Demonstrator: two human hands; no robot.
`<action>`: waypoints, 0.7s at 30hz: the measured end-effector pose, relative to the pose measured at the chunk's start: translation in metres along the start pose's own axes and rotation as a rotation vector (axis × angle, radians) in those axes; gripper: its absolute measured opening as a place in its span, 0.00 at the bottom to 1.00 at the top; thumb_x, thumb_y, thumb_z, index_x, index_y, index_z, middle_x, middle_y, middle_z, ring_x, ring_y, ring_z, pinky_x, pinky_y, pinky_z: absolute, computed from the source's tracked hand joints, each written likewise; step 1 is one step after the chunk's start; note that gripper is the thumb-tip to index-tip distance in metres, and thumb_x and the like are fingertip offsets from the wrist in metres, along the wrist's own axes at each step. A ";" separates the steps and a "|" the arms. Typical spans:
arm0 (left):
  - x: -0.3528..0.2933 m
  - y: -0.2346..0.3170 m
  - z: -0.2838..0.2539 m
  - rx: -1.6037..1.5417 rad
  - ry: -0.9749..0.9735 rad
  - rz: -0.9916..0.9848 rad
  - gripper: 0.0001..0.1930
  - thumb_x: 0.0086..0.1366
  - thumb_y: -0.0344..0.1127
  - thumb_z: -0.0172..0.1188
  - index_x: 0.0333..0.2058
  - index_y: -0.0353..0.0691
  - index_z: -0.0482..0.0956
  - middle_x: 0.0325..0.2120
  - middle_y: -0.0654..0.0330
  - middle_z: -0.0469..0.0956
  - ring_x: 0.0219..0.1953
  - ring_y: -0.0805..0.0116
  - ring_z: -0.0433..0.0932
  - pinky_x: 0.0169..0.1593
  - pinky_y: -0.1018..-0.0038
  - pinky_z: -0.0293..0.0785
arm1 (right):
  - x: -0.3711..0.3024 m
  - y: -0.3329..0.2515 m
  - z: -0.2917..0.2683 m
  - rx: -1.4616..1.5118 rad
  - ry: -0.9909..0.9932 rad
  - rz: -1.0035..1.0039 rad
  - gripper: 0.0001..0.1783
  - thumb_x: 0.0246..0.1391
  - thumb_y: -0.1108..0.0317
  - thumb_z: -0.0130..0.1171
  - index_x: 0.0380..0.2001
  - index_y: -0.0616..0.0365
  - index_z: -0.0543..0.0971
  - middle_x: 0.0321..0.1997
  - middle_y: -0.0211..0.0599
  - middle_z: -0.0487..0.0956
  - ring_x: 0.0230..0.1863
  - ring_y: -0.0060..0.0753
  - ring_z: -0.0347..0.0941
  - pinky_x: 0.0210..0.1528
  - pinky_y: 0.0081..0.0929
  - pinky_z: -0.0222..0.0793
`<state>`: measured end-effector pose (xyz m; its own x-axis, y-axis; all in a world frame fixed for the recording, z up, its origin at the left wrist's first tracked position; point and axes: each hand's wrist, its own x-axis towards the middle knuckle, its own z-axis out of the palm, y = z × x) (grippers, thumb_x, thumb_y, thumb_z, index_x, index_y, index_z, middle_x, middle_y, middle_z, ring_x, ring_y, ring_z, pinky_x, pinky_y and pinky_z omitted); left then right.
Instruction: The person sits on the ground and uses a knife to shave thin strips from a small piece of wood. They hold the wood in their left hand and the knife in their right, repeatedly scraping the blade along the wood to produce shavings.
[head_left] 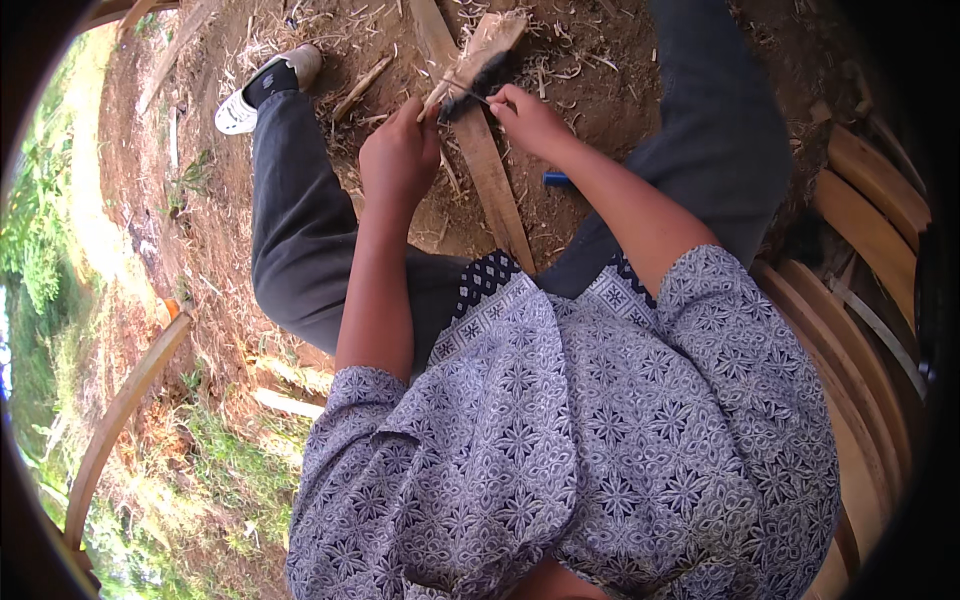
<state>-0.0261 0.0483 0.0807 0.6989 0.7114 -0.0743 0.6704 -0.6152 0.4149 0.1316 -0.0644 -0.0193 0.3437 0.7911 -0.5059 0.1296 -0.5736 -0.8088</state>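
Note:
My left hand (400,152) is closed at the narrow lower end of a short pale wood piece (493,38), which slants up and to the right. My right hand (531,122) is closed on the end of a thin dark tool (466,91), which reaches left across the wood; its exact kind is too small to tell. Under the wood piece lies a long flat plank (487,175), running from the top of the view down toward my lap. A dark patch (490,78), perhaps shadow or cloth, shows beside the wood piece.
Wood shavings (585,62) cover the brown dirt between my legs. A blue cylindrical object (557,179) lies by my right forearm. A wood offcut (362,88) rests near my left shoe (238,112). Curved boards (865,205) stand at right; a curved wooden strip (125,415) is at left.

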 end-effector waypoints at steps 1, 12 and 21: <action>0.000 0.001 -0.001 -0.001 0.013 -0.009 0.14 0.75 0.42 0.54 0.33 0.38 0.74 0.24 0.43 0.79 0.30 0.37 0.78 0.32 0.48 0.71 | -0.003 -0.002 0.000 -0.109 -0.024 0.024 0.16 0.68 0.55 0.54 0.50 0.52 0.79 0.45 0.43 0.84 0.45 0.46 0.82 0.49 0.41 0.75; 0.006 0.013 -0.005 -0.072 0.115 0.007 0.12 0.74 0.43 0.56 0.35 0.40 0.75 0.26 0.48 0.81 0.29 0.41 0.80 0.31 0.50 0.73 | -0.003 -0.017 -0.025 0.162 0.074 0.038 0.17 0.68 0.52 0.55 0.51 0.49 0.79 0.35 0.37 0.82 0.38 0.36 0.80 0.43 0.38 0.74; 0.009 0.014 0.000 -0.096 0.047 -0.047 0.13 0.75 0.44 0.54 0.36 0.40 0.75 0.26 0.46 0.80 0.30 0.39 0.79 0.32 0.49 0.72 | 0.100 0.028 -0.049 0.016 0.425 0.012 0.27 0.62 0.48 0.60 0.59 0.47 0.74 0.51 0.40 0.85 0.52 0.43 0.82 0.54 0.40 0.74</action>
<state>-0.0107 0.0459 0.0854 0.6532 0.7552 -0.0545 0.6738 -0.5470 0.4968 0.2150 -0.0116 -0.0783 0.6986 0.6244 -0.3495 0.1097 -0.5761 -0.8100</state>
